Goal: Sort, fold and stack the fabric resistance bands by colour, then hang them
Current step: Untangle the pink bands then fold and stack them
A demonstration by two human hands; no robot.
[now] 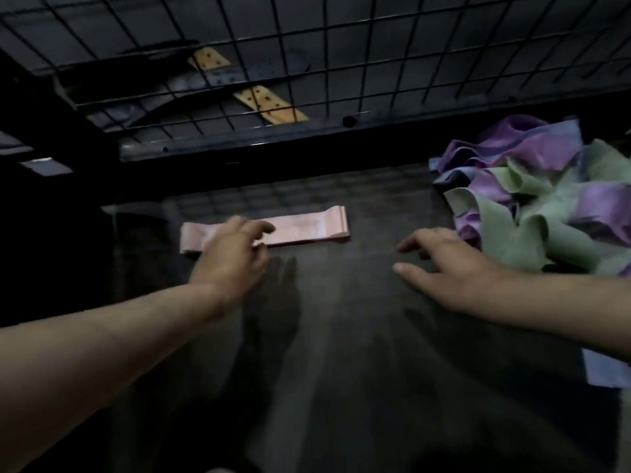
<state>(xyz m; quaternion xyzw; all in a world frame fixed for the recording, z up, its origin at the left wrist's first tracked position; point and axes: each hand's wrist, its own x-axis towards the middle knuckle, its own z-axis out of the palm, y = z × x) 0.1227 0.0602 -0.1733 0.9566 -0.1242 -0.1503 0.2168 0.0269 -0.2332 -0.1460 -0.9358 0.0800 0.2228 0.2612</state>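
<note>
Pink bands (300, 226) lie left-to-right; left hand (232, 254) and right hand (450, 268) fingers relaxed, empty.

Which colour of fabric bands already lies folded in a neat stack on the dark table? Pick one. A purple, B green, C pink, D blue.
C: the neat stack of pink fabric bands lies flat by the left hand; purple and green ones sit in a loose heap.

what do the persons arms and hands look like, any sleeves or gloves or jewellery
The left hand and right hand wear no gloves. The left forearm and right forearm show no sleeves up to the frame edge. No watch, ring or bracelet is visible, though the picture is dim and the left hand is blurred.
</note>
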